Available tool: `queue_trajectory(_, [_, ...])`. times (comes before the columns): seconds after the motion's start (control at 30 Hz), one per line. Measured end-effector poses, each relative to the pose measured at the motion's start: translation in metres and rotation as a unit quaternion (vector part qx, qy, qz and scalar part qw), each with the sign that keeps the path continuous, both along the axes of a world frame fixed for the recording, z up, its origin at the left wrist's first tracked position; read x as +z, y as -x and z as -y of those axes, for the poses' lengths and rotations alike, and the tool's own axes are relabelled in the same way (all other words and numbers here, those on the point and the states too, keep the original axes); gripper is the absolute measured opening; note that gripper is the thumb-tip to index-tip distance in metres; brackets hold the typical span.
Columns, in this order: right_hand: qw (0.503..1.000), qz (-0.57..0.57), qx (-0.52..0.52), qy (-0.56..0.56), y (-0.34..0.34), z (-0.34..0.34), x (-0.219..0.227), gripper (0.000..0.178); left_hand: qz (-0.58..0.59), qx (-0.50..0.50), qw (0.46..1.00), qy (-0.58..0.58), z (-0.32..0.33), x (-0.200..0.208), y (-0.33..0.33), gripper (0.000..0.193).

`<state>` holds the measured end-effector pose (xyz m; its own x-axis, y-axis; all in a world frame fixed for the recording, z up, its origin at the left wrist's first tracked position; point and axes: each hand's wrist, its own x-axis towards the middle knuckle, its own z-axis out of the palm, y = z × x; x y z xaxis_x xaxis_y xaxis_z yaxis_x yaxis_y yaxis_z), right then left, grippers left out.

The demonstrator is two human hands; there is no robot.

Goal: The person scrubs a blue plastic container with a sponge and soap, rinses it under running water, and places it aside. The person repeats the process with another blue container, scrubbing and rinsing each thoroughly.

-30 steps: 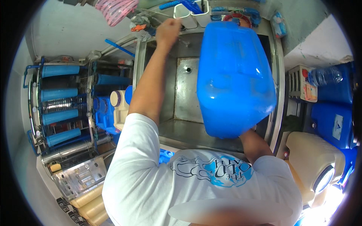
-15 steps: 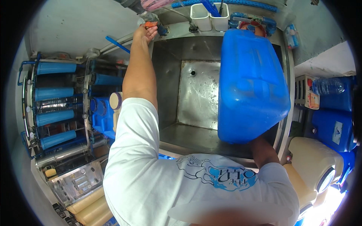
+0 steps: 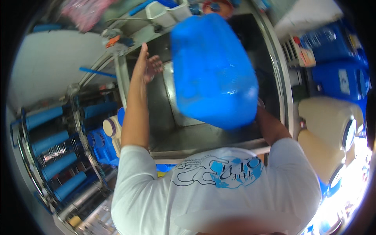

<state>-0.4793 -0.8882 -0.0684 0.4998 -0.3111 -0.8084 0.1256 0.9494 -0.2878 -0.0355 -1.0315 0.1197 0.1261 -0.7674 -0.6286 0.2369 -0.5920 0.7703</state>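
Observation:
A big blue plastic water jug (image 3: 213,74), wet and shiny on its near side, is held tilted over a steel sink (image 3: 156,131). My right hand (image 3: 259,112) is at the jug's lower right side and bears it; most of its fingers are hidden behind the jug. To the jug's left, my left hand (image 3: 150,67) is empty, fingers apart, above the sink's left rim. Beyond that hand sits an orange-handled tap valve (image 3: 112,41), which nothing touches.
White holders (image 3: 159,13) and a reddish-brown bowl (image 3: 217,8) stand behind the sink. Blue filter housings (image 3: 50,143) line a rack at left. Beige containers (image 3: 328,113) and blue containers (image 3: 340,80) are stacked at right. A blue rod (image 3: 97,72) lies beyond the rack.
My left hand has let go of the orange valve and come back toward the jug. The jug, with my right hand on it, has shifted left and tilted. The whole view has turned.

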Motion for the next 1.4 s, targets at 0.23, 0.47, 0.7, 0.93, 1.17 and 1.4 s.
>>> queue_trajectory(0.23, [0.999, 0.033, -0.013, 0.027, 0.005, 0.018, -0.002, 0.07, -0.157, 0.041, 0.987, -0.004, -0.081, 0.046, 0.077, 0.065])
queue_trajectory(0.47, [0.99, 0.06, -0.09, 0.095, 0.022, 0.04, 0.024, 0.073, 0.116, -0.07, 0.975, 0.176, -0.108, 0.005, 0.006, 0.051])
queue_trajectory(0.7, [0.906, -0.041, -0.353, 0.227, 0.005, 0.052, 0.054, 0.085, -0.084, 0.193, 0.97, -0.119, -0.109, 0.018, 0.049, 0.077])
queue_trajectory(0.93, [0.823, -0.255, -0.357, 0.362, 0.008, 0.069, 0.024, 0.088, -0.03, 0.148, 0.987, -0.047, -0.098, 0.038, 0.06, 0.087])
queue_trajectory(1.17, [0.823, -0.245, -0.364, 0.36, 0.005, 0.07, 0.04, 0.065, -0.003, 0.142, 0.987, -0.079, -0.108, 0.045, 0.078, 0.085])
queue_trajectory(1.4, [0.835, -0.241, -0.363, 0.336, 0.005, 0.078, 0.037, 0.06, 0.003, 0.118, 0.991, -0.068, -0.106, 0.053, 0.077, 0.079])
